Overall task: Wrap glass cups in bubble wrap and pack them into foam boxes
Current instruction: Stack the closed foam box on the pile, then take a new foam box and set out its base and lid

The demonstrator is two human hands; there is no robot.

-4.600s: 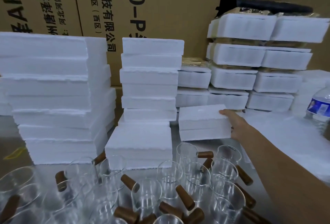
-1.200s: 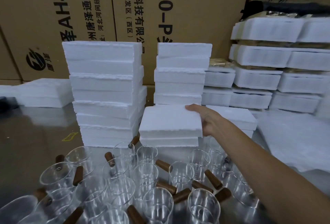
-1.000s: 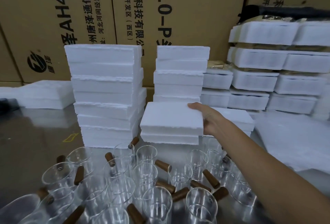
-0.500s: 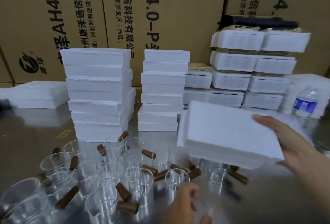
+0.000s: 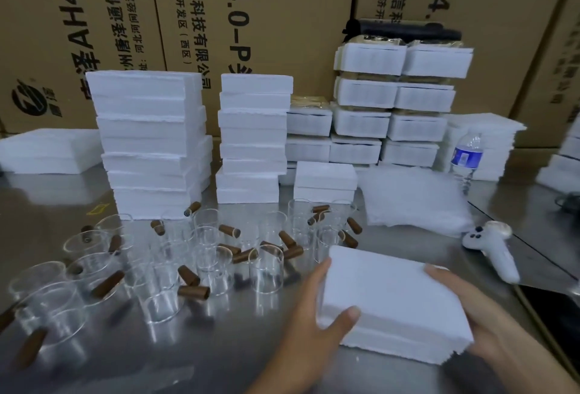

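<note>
White foam box (image 5: 392, 296) beside clustered upright wooden-handled glass cups (image 5: 266, 268), bubble wrap (image 5: 411, 199) behind.

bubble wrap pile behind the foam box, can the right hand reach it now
Probably not yet: the right hand and left hand both hold the foam box. Once freed, the way to the bubble wrap looks open, no cups between.

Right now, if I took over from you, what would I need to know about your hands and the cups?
Left hand: grips the foam box at its left side, thumb on the near corner.
Right hand: holds the same box's right edge.
The box is closed, low at the near side of the table.
Glass cups: unwrapped, clustered to its left. Bubble wrap lies behind it.
Done: one box in hand.
Left: open it, wrap each cup, pack.
</note>
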